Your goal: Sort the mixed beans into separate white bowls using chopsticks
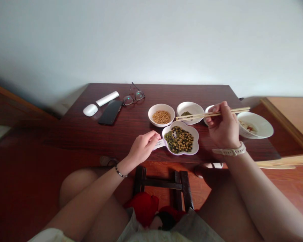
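While the left hand [143,146] grips a flower-shaped dish [196,137] of mixed beans [182,139] near the table's six-o'clock edge, the right hand [225,129], two o'clock from it, grasps chopsticks [199,116].

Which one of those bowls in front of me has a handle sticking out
The flower-shaped bowl, nearest you: your left hand holds its handle. The other bowls show no handle, though one sits mostly hidden behind your right hand.

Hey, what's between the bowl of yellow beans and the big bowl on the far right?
In the head view, a bowl with green contents, then a white bowl partly hidden by the right hand, which holds chopsticks.
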The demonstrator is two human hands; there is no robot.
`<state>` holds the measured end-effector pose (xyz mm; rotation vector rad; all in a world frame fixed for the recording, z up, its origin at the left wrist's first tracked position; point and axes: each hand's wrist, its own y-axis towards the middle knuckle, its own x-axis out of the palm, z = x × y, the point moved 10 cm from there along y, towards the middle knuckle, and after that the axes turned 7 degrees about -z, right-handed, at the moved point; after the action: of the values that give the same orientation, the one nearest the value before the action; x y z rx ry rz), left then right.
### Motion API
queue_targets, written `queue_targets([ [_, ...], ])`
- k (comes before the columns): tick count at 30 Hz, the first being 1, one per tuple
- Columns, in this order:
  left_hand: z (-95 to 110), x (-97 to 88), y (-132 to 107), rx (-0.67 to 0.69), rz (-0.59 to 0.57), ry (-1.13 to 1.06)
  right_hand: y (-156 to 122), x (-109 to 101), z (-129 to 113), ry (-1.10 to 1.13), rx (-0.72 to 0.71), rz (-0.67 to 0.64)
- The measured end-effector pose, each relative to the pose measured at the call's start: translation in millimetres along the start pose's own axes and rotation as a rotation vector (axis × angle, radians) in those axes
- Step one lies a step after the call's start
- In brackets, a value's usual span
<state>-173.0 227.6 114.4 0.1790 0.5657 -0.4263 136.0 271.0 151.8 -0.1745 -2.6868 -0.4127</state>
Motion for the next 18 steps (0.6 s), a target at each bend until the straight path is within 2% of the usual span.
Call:
queue_targets([
  [4,-0.2,0.7,0.1,-0.004,-0.004,-0.013,4.1,2.5,4.1,0.04,-0.012,0.032],
  [11,-1.0,1.0,-0.7,-0.013,-0.006,-0.028,-0.3,14.1,13.0,-0.06,-0.003,0.03],
  [18,0.5,0.7,-0.9,0.0,-0.009,-0.021,-1.6,9.9,8.8,-0.157,0.044,0.02],
])
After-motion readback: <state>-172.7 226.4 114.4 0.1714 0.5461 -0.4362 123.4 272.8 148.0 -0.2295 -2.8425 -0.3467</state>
